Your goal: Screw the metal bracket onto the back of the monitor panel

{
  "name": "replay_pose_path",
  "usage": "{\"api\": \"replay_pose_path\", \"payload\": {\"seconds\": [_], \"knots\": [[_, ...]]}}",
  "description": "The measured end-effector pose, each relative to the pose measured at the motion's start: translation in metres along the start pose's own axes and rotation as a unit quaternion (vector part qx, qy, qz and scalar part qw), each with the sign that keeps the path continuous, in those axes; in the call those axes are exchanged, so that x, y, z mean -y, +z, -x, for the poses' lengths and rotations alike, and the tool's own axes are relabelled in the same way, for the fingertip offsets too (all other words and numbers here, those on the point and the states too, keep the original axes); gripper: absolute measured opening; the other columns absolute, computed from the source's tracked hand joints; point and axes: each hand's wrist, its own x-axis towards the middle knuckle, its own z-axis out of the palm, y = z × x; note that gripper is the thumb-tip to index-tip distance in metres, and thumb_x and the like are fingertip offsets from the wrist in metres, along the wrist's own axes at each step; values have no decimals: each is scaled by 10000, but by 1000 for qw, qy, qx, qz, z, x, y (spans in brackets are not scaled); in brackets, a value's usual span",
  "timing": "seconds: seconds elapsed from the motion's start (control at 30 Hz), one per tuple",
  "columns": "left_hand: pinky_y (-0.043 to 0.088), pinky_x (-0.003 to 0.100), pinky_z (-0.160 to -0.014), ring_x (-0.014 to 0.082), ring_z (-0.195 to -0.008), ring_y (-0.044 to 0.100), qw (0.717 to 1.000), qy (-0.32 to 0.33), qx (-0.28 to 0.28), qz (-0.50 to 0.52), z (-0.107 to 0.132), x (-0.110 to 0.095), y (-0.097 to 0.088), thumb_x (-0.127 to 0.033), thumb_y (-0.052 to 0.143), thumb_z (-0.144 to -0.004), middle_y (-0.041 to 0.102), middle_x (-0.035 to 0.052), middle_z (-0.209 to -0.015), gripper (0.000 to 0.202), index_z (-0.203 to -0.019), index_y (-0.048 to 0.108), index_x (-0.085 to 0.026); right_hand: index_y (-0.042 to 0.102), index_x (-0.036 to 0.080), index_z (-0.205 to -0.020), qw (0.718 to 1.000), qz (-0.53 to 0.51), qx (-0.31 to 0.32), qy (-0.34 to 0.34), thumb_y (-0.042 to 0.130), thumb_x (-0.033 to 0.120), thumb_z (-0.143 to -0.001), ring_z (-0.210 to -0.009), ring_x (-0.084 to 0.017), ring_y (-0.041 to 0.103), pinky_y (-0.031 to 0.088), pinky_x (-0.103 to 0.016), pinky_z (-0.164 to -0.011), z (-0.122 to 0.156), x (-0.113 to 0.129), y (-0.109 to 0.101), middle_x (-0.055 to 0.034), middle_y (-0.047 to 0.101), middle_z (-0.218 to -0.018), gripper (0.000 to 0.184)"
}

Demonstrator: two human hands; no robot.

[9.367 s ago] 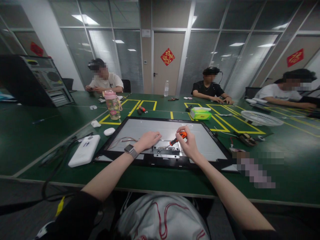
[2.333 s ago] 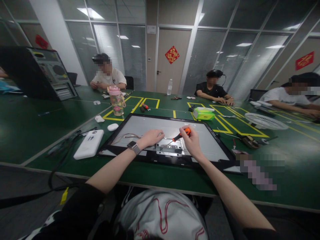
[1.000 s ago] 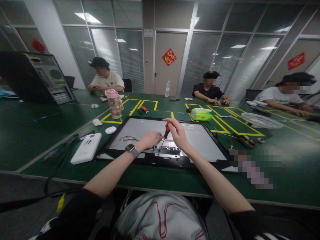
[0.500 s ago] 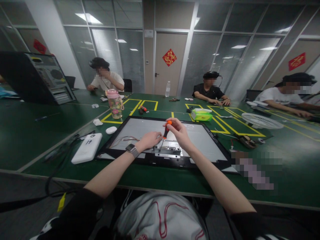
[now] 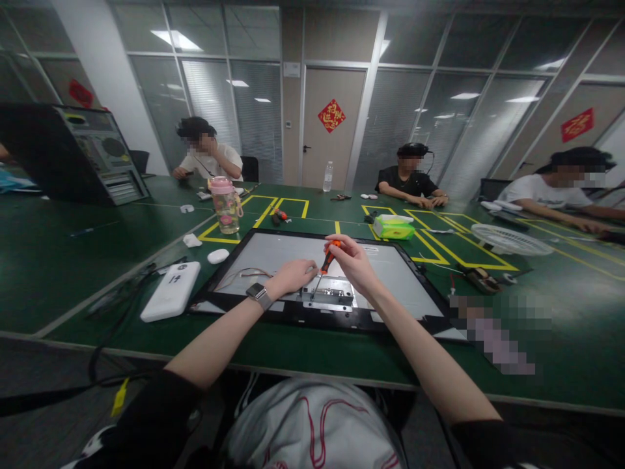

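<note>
My right hand (image 5: 355, 262) grips a screwdriver (image 5: 332, 255) by its orange and black handle. The shaft slants down to the left, and its tip meets the left part of a metal bracket (image 5: 332, 305). This bracket lies on a flat display panel (image 5: 400, 280) with a grey back and black frame. My left hand (image 5: 293, 276), with a watch at the wrist, rests on the panel at the bracket's upper left. Its fingers stretch towards the screwdriver shaft; their undersides are hidden. Thin cables (image 5: 239, 277) lie on the panel left of this hand.
A white power bank-like block (image 5: 170, 292), a white oval case (image 5: 217, 256) and a pink-lidded bottle (image 5: 226, 207) stand left of the panel. Beyond it are a green tissue pack (image 5: 393, 227) and a white fan grille (image 5: 510, 240). Several people sit across the green table (image 5: 122, 260).
The screwdriver's handle leans further right, and my right hand has shifted slightly with it. The tip stays at the bracket's left part. My left hand has hardly moved.
</note>
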Motion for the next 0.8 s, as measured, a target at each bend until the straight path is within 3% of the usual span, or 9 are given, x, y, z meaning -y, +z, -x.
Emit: {"api": "replay_pose_path", "payload": {"seconds": [0.1, 0.2, 0.3, 0.4, 0.47, 0.7, 0.8], "knots": [[456, 337, -769, 266, -913, 640, 1000, -2, -1, 3, 0, -1, -1, -409, 297, -939, 690, 112, -996, 411, -1064, 617, -184, 594, 233, -1134, 1000, -12, 13, -3, 649, 356, -797, -902, -173, 613, 468, -355, -888, 4, 4, -3, -37, 660, -917, 363], [457, 336, -782, 264, -938, 638, 1000, -2, -2, 6, 1, -1, -1, -403, 298, -940, 683, 113, -1039, 409, -1086, 612, -187, 566, 215, -1165, 999, -5, 43, -13, 582, 364, -850, -919, -179, 617, 466, -378, -905, 8, 6, -5, -65, 662, -982, 349], [458, 347, -797, 268, -964, 634, 1000, 0, -2, 8, 1, -1, 0, -415, 293, -942, 677, 107, -1072, 415, -1109, 606, -201, 543, 203, -1155, 995, 79, 63, -19, 566, 381, -855, -899, -179, 622, 480, -372, -875, 12, 4, -4, -75, 662, -1004, 349], [460, 343, -804, 259, -962, 631, 1000, 4, -1, 11, 1, 1, 0, -429, 282, -947, 673, 106, -1080, 430, -1118, 601, -198, 556, 187, -1045, 972, 230, 26, -44, 610, 390, -814, -773, -162, 610, 493, -332, -772, 15, 0, -2, -54, 657, -907, 313], [457, 332, -815, 247, -966, 627, 1000, 10, -1, 15, 2, 1, 0, -434, 278, -950, 671, 100, -1079, 433, -1125, 596, -197, 558, 181, -974, 959, 278, 2, -52, 601, 401, -817, -697, -150, 589, 483, -303, -699, 16, -2, -1, -27, 629, -802, 273], [450, 307, -805, 227, -934, 625, 1000, 8, -2, 27, 1, 2, 0, -441, 285, -947, 680, 85, -1039, 427, -1073, 614, -199, 495, 196, -909, 977, 195, -68, -54, 534, 438, -865, -597, -127, 567, 446, -253, -576, 19, -3, -1, 3, 598, -709, 249], [450, 312, -799, 232, -933, 623, 1000, 8, -6, 26, 1, 3, 2, -441, 283, -943, 681, 81, -1041, 425, -1050, 620, -205, 477, 200, -866, 971, 196, -116, -67, 526, 441, -873, -558, -115, 534, 424, -240, -551, 18, -4, -4, 22, 572, -657, 246]]}}
